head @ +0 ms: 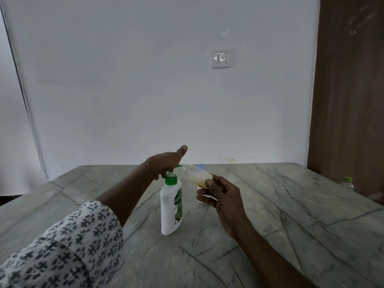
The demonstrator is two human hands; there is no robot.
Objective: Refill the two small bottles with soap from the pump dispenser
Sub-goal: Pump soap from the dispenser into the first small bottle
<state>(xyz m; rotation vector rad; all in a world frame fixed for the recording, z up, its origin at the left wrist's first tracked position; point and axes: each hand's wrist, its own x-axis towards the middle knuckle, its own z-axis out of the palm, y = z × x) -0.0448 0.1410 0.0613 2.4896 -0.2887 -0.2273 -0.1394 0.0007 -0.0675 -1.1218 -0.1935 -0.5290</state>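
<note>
Yellowish soap (201,181) pools in a tilted clear bottle (195,172) pinched by right grip (225,197); left grip (166,163) clasps pump (170,180).

The left arm wears a loose white sleeve (68,244) printed all over with small dark grey-green, cross-like floral motifs. Its cuff (104,213) ends partway along the forearm, and a fold crosses the fabric nearer the elbow. The 2 hands, left hand (166,161) and right hand (224,196), are bare, as is the right forearm (270,256).
</note>
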